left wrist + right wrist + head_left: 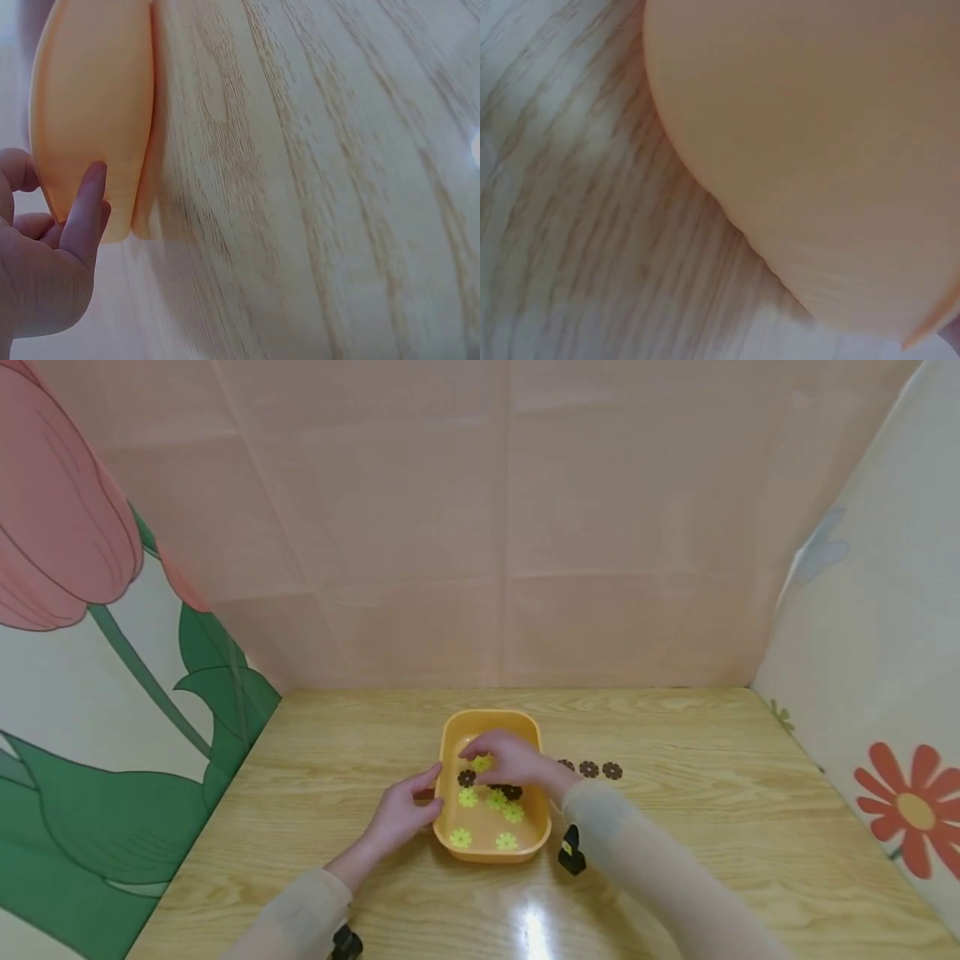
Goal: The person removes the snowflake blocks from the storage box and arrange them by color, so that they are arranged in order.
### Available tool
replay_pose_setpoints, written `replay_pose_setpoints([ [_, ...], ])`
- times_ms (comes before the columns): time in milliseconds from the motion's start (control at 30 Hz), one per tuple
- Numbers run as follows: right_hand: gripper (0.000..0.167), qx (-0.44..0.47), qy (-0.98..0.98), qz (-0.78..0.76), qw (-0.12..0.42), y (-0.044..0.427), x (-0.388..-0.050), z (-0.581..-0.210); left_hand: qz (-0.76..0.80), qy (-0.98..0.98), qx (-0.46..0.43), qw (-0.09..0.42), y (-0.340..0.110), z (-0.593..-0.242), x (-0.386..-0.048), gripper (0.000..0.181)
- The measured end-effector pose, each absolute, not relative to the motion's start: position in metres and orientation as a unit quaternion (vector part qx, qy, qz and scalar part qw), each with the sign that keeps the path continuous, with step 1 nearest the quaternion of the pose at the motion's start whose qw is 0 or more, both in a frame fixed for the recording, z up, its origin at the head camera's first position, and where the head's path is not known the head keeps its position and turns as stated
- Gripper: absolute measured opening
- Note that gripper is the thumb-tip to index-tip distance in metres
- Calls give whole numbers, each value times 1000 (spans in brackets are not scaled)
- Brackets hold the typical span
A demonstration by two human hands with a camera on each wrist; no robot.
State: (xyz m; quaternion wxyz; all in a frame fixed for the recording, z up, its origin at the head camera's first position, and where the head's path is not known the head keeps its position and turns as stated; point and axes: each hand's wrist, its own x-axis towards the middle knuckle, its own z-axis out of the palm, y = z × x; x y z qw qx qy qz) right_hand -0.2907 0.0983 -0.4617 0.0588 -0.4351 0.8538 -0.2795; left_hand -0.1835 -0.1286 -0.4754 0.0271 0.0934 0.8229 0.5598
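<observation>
Orange tray (492, 857): it stands on the table (750, 827) in front of me, its long axis going away from my body.
My left hand (401, 814): its thumb and fingertips touch the left wall from the side, rather straight, not wrapped around it.
My right hand (510, 760): it is above the tray, reaching over the right wall; thumb and forefinger are apart, and I see no piece between them.
Single brown flower piece (467, 778): it lies in the tray, to the left of my right thumb, so this hand is the nearer one.
Yellow flower pieces (461, 838): they lie scattered around, several closer to me.
Brown row (612, 771): outside the tray, on the right, beyond my right wrist.
</observation>
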Motion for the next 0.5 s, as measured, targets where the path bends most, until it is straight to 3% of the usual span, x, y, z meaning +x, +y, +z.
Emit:
replay_pose_setpoints([
  [500, 39, -415, 879, -225, 71, 88, -289, -474, 566, 819, 89, 37, -129, -475, -183, 58],
])
